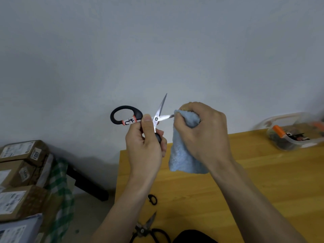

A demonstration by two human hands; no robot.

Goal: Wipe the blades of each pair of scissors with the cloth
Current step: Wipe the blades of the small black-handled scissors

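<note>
Black-handled steel scissors (140,118) are held open in the air above the near edge of the yellow wooden table (245,181), with one blade pointed up and the other pointed right. The lower handle is gripped by the closed fingers of the left hand (145,146). The right-pointing blade is pinched inside a fluffy light-blue cloth (185,151), around which the right hand (201,130) is closed. Wiping of this pair is judged to be under way, with the upright blade left bare. A second dark pair of shears (145,227) is seen lying on the table, apparently not yet handled. A red-and-white label with unreadable black marks is wrapped round the upper handle; "6023" is read on a cardboard parcel (24,151) at the left.
</note>
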